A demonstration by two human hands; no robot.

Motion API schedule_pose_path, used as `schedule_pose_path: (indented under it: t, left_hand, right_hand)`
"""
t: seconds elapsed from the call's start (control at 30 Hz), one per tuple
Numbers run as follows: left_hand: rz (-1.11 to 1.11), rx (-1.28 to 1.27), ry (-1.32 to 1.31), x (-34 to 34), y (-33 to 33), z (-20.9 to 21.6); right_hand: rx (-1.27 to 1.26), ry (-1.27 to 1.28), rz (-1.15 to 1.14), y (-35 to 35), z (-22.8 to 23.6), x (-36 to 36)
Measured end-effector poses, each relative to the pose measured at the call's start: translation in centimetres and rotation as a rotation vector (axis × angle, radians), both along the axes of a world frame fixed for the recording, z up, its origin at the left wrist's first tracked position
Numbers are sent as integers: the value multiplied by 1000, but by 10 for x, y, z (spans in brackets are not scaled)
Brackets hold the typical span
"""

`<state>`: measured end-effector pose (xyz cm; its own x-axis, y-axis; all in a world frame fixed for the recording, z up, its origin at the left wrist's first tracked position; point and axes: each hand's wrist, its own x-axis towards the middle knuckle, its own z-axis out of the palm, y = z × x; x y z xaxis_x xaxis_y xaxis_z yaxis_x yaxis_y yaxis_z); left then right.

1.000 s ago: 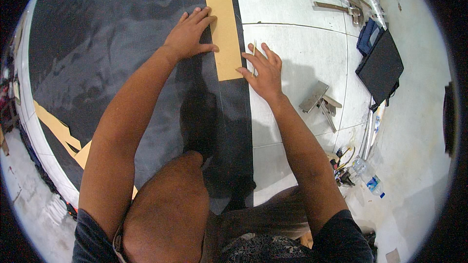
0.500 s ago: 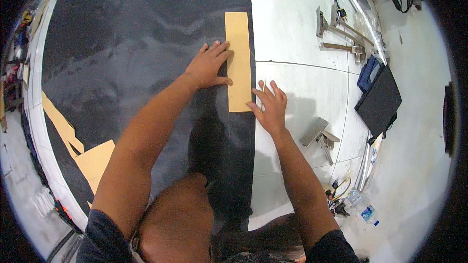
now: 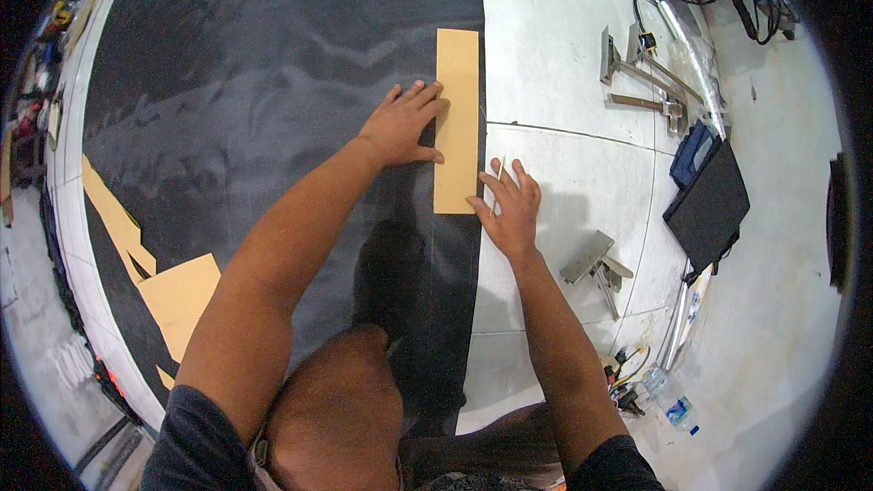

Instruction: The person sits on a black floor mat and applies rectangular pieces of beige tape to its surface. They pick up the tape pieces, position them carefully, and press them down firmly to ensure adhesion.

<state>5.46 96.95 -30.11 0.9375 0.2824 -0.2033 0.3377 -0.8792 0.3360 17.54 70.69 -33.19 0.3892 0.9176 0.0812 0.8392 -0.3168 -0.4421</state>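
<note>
A long tan cardboard strip (image 3: 457,127) lies on black sheet material (image 3: 273,118), lengthwise along the sheet's right edge. My left hand (image 3: 406,125) is open, its fingers spread, with fingertips and thumb resting on the strip's left side. Close to the strip's lower right corner is my right hand (image 3: 511,209), the thumb touching that corner. Between its fingers it holds a thin pale stick-like tool (image 3: 499,184), pointing up and away; I cannot make out its exact kind.
Cut tan cardboard pieces (image 3: 182,300) lie at the lower left. On the white tiled floor (image 3: 564,150) to the right are metal brackets (image 3: 596,259), a hammer-like tool (image 3: 647,107), a black flat bag (image 3: 709,205), cables and a plastic bottle (image 3: 675,409).
The whole view has shifted slightly. The strip appears a little closer to the sheet's right edge, with both hands still beside it and the thin tool still in my right hand.
</note>
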Motion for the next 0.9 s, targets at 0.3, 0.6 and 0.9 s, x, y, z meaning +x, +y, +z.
schedule_pose_path:
  t: [0.3,0.6,0.9]
  left_hand:
    - [0,31,7,2,-2,4]
    - [26,63,-13,10,1,0]
    - [27,106,60,11,-5,2]
  right_hand:
    - [21,3,-8,-1,-1,0]
    - [21,10,-7,0,-2,3]
    - [24,19,-11,-1,-5,2]
